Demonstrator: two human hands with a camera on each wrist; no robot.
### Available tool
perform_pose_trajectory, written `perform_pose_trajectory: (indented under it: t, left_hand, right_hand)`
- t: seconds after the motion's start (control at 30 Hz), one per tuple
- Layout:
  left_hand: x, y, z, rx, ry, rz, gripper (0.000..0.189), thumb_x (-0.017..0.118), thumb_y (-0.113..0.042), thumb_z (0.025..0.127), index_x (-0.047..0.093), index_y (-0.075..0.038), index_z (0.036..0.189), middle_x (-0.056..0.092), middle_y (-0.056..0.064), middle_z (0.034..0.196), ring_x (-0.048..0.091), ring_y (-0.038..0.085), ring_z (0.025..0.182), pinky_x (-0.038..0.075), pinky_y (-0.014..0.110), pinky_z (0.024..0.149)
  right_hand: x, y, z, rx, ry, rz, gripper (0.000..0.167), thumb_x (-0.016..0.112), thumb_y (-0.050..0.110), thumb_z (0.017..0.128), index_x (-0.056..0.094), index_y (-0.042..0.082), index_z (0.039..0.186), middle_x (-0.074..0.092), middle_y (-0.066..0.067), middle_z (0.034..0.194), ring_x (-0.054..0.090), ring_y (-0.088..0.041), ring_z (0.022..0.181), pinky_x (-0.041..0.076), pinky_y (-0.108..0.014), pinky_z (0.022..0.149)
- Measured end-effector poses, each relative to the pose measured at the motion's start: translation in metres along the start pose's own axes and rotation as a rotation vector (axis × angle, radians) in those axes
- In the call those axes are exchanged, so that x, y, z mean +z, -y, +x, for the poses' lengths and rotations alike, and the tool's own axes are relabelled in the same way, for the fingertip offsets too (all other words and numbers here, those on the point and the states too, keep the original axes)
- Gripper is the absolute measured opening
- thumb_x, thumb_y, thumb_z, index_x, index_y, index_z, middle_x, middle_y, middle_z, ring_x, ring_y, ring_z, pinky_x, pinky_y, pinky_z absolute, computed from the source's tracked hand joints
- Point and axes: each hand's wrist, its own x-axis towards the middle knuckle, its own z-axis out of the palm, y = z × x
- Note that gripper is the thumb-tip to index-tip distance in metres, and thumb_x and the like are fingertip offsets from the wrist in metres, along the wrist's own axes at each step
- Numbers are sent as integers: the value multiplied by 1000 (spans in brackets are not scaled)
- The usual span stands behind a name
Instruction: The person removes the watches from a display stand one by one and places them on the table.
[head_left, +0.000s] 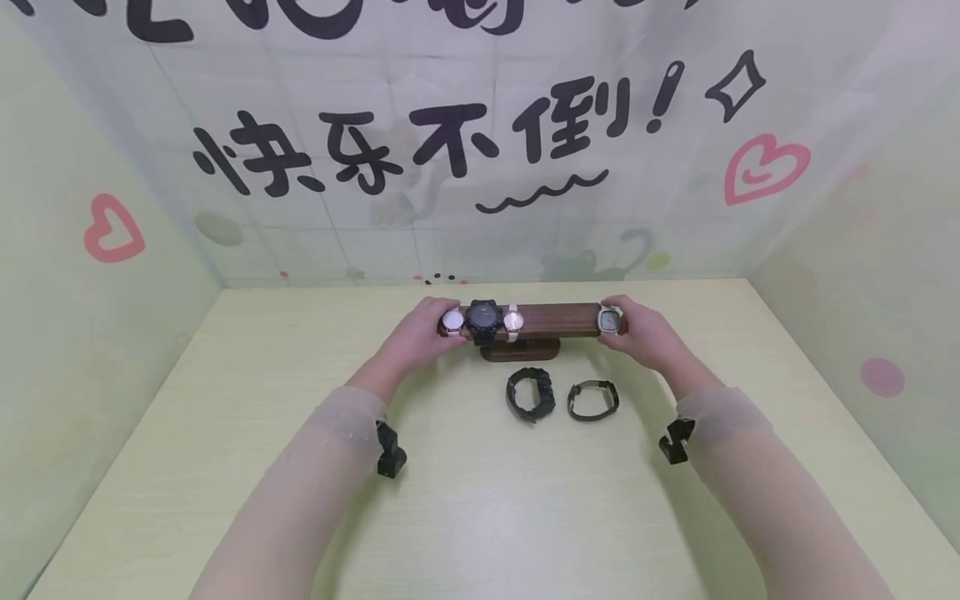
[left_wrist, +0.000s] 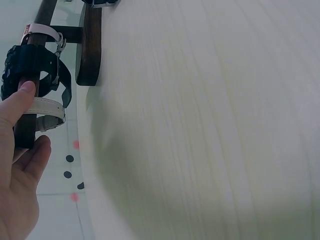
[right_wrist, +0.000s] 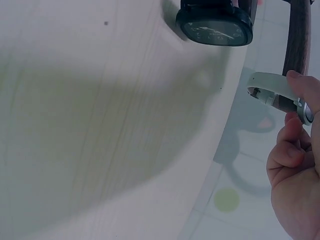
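A dark wooden watch stand (head_left: 558, 320) lies crosswise near the back of the table. My left hand (head_left: 414, 335) grips the left end of its bar, the thumb on the bar beside a white-strapped watch (head_left: 453, 320). Next to that sit a chunky black watch (head_left: 483, 317) and a small watch with a pale strap (head_left: 513, 321). At the bar's right end, my right hand (head_left: 648, 337) pinches a square-faced watch with a white strap (right_wrist: 272, 84), which is looped round the bar. In the right wrist view, part of this watch's face is hidden by the hand.
On the table in front of the stand's base (head_left: 521, 352) stand a black watch (head_left: 546, 392) and a thin dark-banded watch (head_left: 613, 400), both with closed loops. A printed curtain (head_left: 375, 242) hangs behind the table (head_left: 480, 517). Black camera mounts are strapped to both wrists.
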Motion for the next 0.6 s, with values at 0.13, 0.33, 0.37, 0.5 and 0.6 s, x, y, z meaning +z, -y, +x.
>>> perform_pose_trajectory:
  t: [0.13,0.33,0.37,0.5,0.6]
  left_hand:
    - [0,-1,-1,-6,1,-3,65,73,-23,82,43,-4,137,46,17,132,46,32,119,36,44,103]
    - [-1,-1,-1,-5,1,1,65,73,-25,82,43,-5,137,46,17,131,46,31,118,36,44,103]
    - [-1,-1,-1,-6,1,2,66,73,-25,82,43,-5,137,46,16,131,46,31,118,36,43,103]
    - [0,0,-1,-6,1,2,66,73,-26,82,43,-5,137,46,16,131,47,31,118,37,44,103]
    - [-1,-1,-1,-8,5,2,66,73,-26,82,43,-5,137,46,16,131,47,31,118,37,44,103]
  right_hand:
    - [-2,-1,-2,7,-7,-4,51,70,14,83,46,4,127,55,-8,75,51,-21,66,44,-34,59]
    - [-3,-7,-8,17,-12,3,51,71,15,83,47,2,127,57,-10,79,53,-22,70,46,-35,61]
    - [-3,-7,-9,16,-12,5,52,71,15,83,47,1,127,57,-11,80,54,-23,71,46,-36,61]
    - [-3,-8,-15,14,-10,4,52,71,16,82,48,1,127,57,-10,81,54,-23,72,47,-35,62]
    - [-2,-8,-21,17,-7,8,52,71,16,82,49,1,127,57,-9,80,53,-22,71,46,-34,61]
